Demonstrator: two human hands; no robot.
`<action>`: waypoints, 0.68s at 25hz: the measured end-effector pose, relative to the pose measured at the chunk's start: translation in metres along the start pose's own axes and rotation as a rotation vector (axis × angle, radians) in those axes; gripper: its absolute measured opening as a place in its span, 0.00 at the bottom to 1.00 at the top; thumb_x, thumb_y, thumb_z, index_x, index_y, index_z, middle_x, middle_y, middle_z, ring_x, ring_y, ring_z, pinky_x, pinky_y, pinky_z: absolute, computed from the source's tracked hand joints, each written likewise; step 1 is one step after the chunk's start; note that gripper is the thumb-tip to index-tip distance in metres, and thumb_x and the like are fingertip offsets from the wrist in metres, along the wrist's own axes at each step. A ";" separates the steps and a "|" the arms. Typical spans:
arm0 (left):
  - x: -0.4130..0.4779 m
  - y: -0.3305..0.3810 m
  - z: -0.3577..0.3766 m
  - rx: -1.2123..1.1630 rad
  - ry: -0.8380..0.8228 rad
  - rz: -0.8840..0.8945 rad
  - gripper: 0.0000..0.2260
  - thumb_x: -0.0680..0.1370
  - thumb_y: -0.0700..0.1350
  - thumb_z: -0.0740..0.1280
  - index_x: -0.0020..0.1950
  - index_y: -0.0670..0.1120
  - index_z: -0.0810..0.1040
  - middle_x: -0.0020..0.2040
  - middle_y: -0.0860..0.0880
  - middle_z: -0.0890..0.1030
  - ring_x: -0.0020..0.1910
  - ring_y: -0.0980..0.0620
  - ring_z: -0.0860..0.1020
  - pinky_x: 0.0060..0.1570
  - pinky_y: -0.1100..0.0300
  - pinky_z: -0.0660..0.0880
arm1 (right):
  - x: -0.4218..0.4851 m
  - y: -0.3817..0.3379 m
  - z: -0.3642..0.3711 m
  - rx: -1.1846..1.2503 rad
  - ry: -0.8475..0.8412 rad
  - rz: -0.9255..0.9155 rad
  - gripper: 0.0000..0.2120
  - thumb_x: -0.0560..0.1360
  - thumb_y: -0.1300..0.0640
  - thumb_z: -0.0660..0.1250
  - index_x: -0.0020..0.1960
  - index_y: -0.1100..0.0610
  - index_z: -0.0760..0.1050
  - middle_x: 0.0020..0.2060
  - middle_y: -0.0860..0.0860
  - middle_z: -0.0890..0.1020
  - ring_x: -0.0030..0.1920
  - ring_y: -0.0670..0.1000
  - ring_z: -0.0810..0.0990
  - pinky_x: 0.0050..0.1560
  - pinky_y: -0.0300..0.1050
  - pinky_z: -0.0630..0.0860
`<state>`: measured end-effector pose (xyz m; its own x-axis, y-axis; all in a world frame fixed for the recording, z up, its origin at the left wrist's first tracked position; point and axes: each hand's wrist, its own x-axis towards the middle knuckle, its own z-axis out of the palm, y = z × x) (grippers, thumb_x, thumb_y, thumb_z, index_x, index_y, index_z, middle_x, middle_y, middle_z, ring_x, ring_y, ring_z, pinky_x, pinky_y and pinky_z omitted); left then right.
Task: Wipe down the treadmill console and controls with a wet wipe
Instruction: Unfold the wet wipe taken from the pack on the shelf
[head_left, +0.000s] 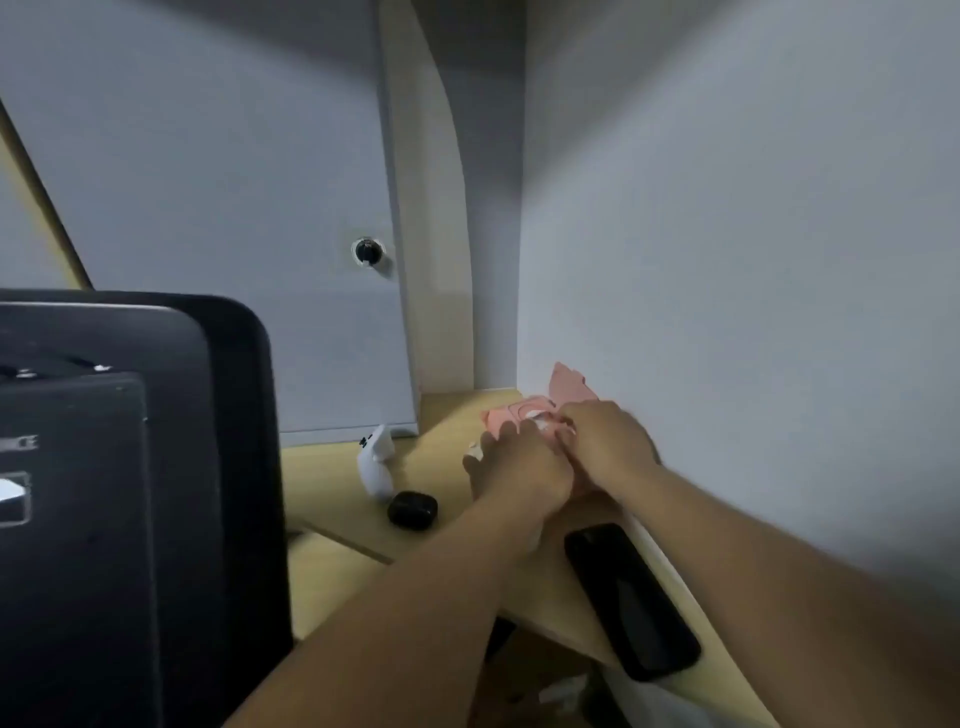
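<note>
Treadmill console (104, 493) at 8 o'clock; phone (631, 597) at 5. Beyond, right of centre, my left hand (519, 467) presses the pink wipe pack (501, 418) (flap raised) with straight fingers; my right hand (608, 447) pinches its white wet wipe (540, 415).
</note>
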<state>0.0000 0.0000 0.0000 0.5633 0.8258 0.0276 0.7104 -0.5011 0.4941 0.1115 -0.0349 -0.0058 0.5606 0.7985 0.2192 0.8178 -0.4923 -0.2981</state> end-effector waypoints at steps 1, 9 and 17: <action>0.008 0.004 0.002 -0.033 -0.006 -0.020 0.17 0.81 0.51 0.53 0.66 0.47 0.72 0.64 0.45 0.74 0.65 0.41 0.70 0.66 0.43 0.66 | 0.012 0.001 0.005 0.024 -0.079 0.061 0.15 0.79 0.47 0.59 0.61 0.49 0.79 0.57 0.54 0.82 0.56 0.58 0.80 0.58 0.47 0.75; 0.093 -0.006 0.023 -0.011 -0.162 -0.003 0.15 0.79 0.40 0.59 0.63 0.39 0.77 0.61 0.40 0.79 0.61 0.41 0.76 0.59 0.52 0.72 | 0.076 -0.006 0.035 0.051 -0.268 0.181 0.13 0.81 0.52 0.59 0.63 0.53 0.73 0.64 0.59 0.76 0.63 0.60 0.75 0.65 0.51 0.72; 0.101 -0.032 0.027 -0.025 -0.173 0.049 0.15 0.79 0.40 0.60 0.63 0.44 0.81 0.61 0.44 0.81 0.60 0.44 0.78 0.61 0.52 0.74 | 0.060 0.008 0.051 0.124 0.051 -0.022 0.12 0.77 0.55 0.60 0.48 0.53 0.83 0.43 0.55 0.82 0.43 0.57 0.78 0.42 0.42 0.70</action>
<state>0.0459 0.0922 -0.0366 0.6631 0.7423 -0.0966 0.6704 -0.5315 0.5177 0.1449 0.0271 -0.0424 0.5508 0.7886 0.2734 0.8096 -0.4253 -0.4045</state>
